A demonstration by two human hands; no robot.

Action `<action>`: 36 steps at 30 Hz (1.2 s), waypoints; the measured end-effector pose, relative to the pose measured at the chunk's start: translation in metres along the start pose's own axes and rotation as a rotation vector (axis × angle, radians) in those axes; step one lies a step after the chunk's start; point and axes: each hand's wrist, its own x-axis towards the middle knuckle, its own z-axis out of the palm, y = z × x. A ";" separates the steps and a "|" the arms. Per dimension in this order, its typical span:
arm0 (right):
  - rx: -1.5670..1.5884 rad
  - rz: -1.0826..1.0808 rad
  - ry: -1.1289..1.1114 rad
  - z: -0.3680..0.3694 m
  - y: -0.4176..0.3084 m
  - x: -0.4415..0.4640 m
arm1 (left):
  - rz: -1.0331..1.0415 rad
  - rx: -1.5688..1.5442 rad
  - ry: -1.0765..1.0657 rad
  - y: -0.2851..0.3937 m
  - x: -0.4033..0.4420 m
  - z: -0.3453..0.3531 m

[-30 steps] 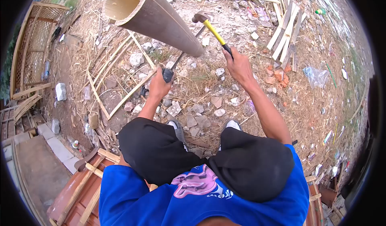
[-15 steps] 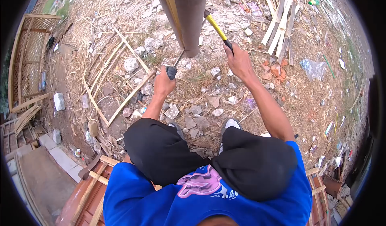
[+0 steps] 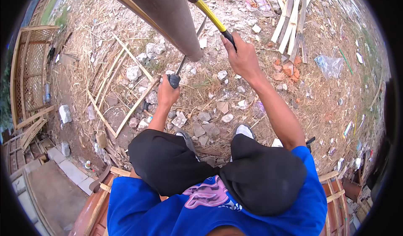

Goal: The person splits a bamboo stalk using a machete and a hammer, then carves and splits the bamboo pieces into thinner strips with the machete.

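My left hand [image 3: 168,91] is closed round the black handle of a machete [image 3: 180,66]. Its narrow blade runs up behind a thick brown pole [image 3: 168,15] and shows again on the right side. This pole leans to the upper left, with a pale strip along its left edge; I cannot tell whether the blade touches it. In my right hand [image 3: 244,59] is a claw hammer [image 3: 214,20] with a yellow and black handle. The hammer's head is beside the pole's right side, partly against the view's top edge.
Pale wooden strips [image 3: 292,24] lie in a pile at the upper right. Broken orange brick [image 3: 289,70] and a clear plastic bag [image 3: 329,66] are near it. Stones [image 3: 133,73] and long slats [image 3: 136,106] litter the left ground. A lattice frame [image 3: 33,68] stands far left.
The pole has tilted, its upper end swinging left. Both my hands have shifted slightly left, and the hammer head is higher and further left. More of the machete blade shows.
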 end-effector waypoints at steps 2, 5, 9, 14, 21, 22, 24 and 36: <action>0.025 -0.012 -0.001 0.024 0.038 -0.010 | 0.004 -0.002 0.007 0.005 0.003 -0.002; -0.257 0.289 -0.301 0.028 0.078 -0.023 | 0.019 0.015 0.012 0.012 -0.002 -0.002; -0.187 0.379 -0.241 0.034 0.100 -0.048 | 0.007 0.084 -0.001 -0.003 -0.004 0.006; -0.050 0.231 -0.131 0.022 0.064 -0.041 | 0.004 0.065 0.002 0.000 -0.007 0.011; -0.244 0.282 -0.346 0.056 0.081 -0.030 | 0.016 0.100 0.002 0.001 -0.007 0.012; -0.230 0.283 -0.337 0.048 0.069 -0.023 | 0.022 0.098 0.011 -0.001 -0.006 0.012; -0.175 0.240 -0.257 0.042 0.059 -0.017 | 0.031 0.092 0.008 -0.007 -0.007 0.017; -0.231 0.421 -0.353 0.047 0.088 -0.024 | -0.017 0.117 -0.044 -0.014 -0.001 0.027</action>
